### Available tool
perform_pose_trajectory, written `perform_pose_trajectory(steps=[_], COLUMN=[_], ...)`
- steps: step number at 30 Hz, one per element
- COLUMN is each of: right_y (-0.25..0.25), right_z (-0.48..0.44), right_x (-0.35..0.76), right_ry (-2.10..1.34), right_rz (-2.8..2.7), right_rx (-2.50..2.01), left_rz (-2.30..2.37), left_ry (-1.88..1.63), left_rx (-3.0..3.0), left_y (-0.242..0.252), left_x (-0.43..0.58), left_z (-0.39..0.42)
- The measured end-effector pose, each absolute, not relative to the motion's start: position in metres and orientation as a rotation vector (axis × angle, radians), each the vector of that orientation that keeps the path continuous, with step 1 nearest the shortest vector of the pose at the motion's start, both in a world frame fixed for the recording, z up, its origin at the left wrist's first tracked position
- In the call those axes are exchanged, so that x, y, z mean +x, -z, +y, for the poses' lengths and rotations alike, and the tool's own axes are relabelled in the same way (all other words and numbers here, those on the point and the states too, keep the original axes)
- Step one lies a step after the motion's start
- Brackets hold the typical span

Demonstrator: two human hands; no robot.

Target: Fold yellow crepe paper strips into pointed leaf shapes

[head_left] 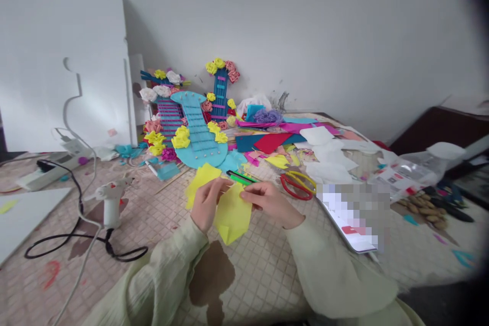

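Between my two hands is a piece of yellow paper [232, 211], its lower end folded to a point. My left hand [206, 202] pinches its upper left edge, and my right hand [273, 204] pinches the upper right edge with thumb and fingers. More yellow paper [200, 181] lies on the table just beyond my left hand. A green utility knife [241, 178] rests behind the held sheet. To the right of my right hand are scissors [297, 186] with red and yellow handles.
Flower-decorated craft pieces [198, 130] lean at the back. A white glue gun [112, 201] with looping cords stands left, near a power strip [53, 170]. On the right lie a lit tablet or phone [344, 219], peanuts [424, 209] and clear plastic packaging [405, 175]. Coloured paper scraps [271, 140] cover the back.
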State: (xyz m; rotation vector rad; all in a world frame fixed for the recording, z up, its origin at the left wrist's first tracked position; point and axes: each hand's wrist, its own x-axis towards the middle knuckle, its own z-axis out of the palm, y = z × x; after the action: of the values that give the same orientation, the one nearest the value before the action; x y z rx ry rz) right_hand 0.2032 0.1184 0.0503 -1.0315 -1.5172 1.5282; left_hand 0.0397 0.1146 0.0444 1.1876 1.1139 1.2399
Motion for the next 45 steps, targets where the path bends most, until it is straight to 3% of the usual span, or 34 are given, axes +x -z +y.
perform_pose_trajectory(steps=[15, 30, 45], right_y=[-0.051, -0.031, -0.024], right_z=[0.14, 0.136, 0.134], right_x=[0.195, 0.196, 0.196], right_ry=[-1.528, -1.451, -1.408], right_rz=[-1.598, -1.494, -1.581], right_rx=[-1.056, -1.127, -1.11], left_rz=[1.174, 1.189, 1.201], left_ry=[-1.169, -0.804, -0.775], left_rx=[1.152, 1.255, 1.26], left_y=[-0.037, -0.028, -0.028], left_x=[0.036, 0.039, 0.039], left_z=[0.125, 0.119, 0.119])
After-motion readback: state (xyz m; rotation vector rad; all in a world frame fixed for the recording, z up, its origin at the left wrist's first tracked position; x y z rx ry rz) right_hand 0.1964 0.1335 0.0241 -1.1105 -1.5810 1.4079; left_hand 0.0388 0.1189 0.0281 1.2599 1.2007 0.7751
